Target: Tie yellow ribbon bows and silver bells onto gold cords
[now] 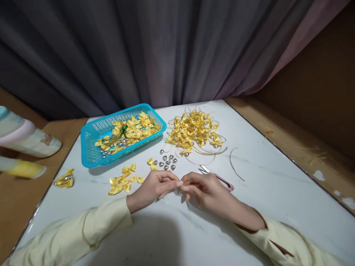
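Note:
My left hand (158,186) and my right hand (208,190) meet fingertip to fingertip over the white table. Both are closed in a pinch; whatever lies between the fingertips is too small or hidden to name. Left of my left hand lie several yellow ribbon bows (122,181). Just beyond it are several small silver bells or beads (168,160) and a single yellow bow (151,163). Pink-handled scissors (219,178) rest partly behind my right hand, blades pointing left. A loose curved cord (233,166) lies farther right.
A blue plastic basket (86,147) holds yellow bows and silver pieces. To its right is a heap of bows on thin cords (194,129). A small bow bundle (65,178) lies at left. A bottle (30,135) and a yellow roll (24,169) stand beyond the left table edge.

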A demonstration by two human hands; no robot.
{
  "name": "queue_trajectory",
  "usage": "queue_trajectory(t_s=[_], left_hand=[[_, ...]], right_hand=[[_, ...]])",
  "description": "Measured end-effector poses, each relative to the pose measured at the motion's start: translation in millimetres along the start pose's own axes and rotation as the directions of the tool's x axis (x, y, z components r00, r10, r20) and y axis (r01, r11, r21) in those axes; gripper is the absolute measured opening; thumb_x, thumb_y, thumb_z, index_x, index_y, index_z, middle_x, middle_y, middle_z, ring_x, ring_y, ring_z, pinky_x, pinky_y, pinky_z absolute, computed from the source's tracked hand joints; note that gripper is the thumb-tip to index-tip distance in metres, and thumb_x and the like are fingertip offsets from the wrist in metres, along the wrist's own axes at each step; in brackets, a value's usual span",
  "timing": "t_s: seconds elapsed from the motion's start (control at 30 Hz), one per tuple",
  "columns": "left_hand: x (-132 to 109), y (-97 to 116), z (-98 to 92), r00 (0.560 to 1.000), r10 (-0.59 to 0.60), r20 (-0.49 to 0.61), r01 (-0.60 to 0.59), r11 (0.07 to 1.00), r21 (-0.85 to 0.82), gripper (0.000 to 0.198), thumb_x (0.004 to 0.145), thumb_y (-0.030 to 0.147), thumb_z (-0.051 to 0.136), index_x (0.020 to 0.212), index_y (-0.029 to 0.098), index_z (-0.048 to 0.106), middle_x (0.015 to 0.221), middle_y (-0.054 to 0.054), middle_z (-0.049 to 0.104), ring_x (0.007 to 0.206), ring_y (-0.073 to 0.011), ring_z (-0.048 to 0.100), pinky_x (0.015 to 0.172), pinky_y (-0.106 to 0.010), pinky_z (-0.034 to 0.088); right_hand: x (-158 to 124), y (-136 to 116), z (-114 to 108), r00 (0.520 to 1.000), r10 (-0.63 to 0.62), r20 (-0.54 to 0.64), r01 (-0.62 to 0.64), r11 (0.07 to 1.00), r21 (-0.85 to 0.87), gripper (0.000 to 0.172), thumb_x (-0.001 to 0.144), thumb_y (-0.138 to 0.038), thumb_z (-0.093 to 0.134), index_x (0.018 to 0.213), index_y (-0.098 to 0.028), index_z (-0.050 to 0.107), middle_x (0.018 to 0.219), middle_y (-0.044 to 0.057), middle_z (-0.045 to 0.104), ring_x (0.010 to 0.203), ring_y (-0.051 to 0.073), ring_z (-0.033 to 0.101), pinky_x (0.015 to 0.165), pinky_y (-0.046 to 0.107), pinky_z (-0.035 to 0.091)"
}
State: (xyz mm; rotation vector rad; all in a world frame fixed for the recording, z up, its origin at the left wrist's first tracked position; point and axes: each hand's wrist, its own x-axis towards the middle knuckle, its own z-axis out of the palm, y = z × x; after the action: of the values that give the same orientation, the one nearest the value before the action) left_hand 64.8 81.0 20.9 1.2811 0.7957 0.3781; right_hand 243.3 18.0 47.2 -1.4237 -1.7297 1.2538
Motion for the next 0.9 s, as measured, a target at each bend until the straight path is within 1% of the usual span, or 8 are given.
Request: queue_trajectory(t_s=[0.23,0.3,0.4,0.47,0.57,0.67,0.77,0.9], left_hand=[[1,0,3.0,0.999,0.010,-0.034,-0.008,0.999,0.039,0.030,0.074,0.042,0.065,0.072,0.013,0.060,0.042,0.009,0.040,0.035,-0.0029,0.029,0.035,-0.016,0.025],[1,0,3.1,0.998,0.020,-0.054,-0.019,0.999,0.030,0.030,0.073,0.042,0.066,0.071,0.013,0.060,0.042,0.009,0.039,0.035,-0.0030,0.029,0.035,-0.016,0.024],[1,0,2.9,0.997,0.023,-0.072,-0.021,1.000,0.021,0.030,0.072,0.042,0.066,0.069,0.013,0.060,0.039,0.010,0.037,0.035,-0.0032,0.029,0.035,-0.016,0.024],[1,0,2.6,0.997,0.017,-0.075,-0.016,1.000,0.015,0.030,0.072,0.042,0.066,0.069,0.013,0.060,0.038,0.010,0.036,0.035,-0.0032,0.028,0.035,-0.016,0.024],[0,0,2.6,0.996,0.021,-0.082,-0.020,1.000,0.019,0.029,0.073,0.041,0.066,0.071,0.013,0.061,0.039,0.009,0.038,0.034,-0.0032,0.029,0.035,-0.016,0.024],[0,-1,3.8,0.995,0.035,-0.097,-0.031,0.998,0.049,0.027,0.075,0.040,0.065,0.072,0.013,0.063,0.041,0.008,0.040,0.034,-0.0034,0.031,0.034,-0.016,0.024],[1,-1,6.2,0.994,0.048,-0.101,-0.039,0.996,0.085,0.026,0.076,0.039,0.064,0.073,0.013,0.064,0.042,0.007,0.042,0.035,-0.0037,0.032,0.034,-0.017,0.024],[0,-3,9.5,0.986,0.092,-0.142,-0.072,0.987,0.144,0.022,0.077,0.035,0.063,0.071,0.013,0.063,0.040,0.008,0.040,0.035,-0.0042,0.033,0.037,-0.017,0.026]], right_hand=[[-3,13,7,0.985,-0.150,-0.091,0.142,0.986,-0.083,0.018,0.089,-0.024,0.045,0.075,-0.016,0.053,0.059,0.000,0.060,0.051,0.008,0.053,0.051,0.018,0.038],[-1,11,6,0.991,-0.108,-0.079,0.105,0.994,-0.037,0.018,0.089,-0.024,0.046,0.074,-0.016,0.053,0.059,0.000,0.060,0.050,0.008,0.052,0.051,0.018,0.038],[2,5,2,1.000,0.016,-0.025,-0.015,0.997,0.072,0.015,0.087,-0.024,0.048,0.075,-0.016,0.053,0.059,0.000,0.061,0.051,0.009,0.055,0.051,0.018,0.040],[3,0,-1,0.998,0.059,-0.034,-0.057,0.996,0.072,0.011,0.085,-0.023,0.052,0.079,-0.015,0.056,0.064,0.001,0.064,0.054,0.009,0.056,0.051,0.018,0.040],[4,-3,-3,0.999,0.049,-0.020,-0.048,0.999,0.025,0.014,0.083,-0.021,0.054,0.092,-0.015,0.062,0.068,0.001,0.067,0.056,0.009,0.056,0.052,0.018,0.039],[3,-2,0,0.998,0.052,0.046,-0.054,0.998,0.038,0.022,0.088,-0.020,0.046,0.100,-0.016,0.064,0.062,0.000,0.066,0.045,0.007,0.049,0.050,0.018,0.038],[1,2,4,0.998,0.053,0.017,-0.053,0.999,0.004,0.025,0.090,-0.020,0.042,0.092,-0.014,0.066,0.057,0.000,0.066,0.038,0.006,0.044,0.048,0.018,0.038],[-1,6,8,0.998,0.039,-0.055,-0.040,0.999,-0.036,0.025,0.090,-0.022,0.043,0.081,-0.013,0.064,0.052,0.002,0.065,0.042,0.009,0.054,0.051,0.018,0.040]])
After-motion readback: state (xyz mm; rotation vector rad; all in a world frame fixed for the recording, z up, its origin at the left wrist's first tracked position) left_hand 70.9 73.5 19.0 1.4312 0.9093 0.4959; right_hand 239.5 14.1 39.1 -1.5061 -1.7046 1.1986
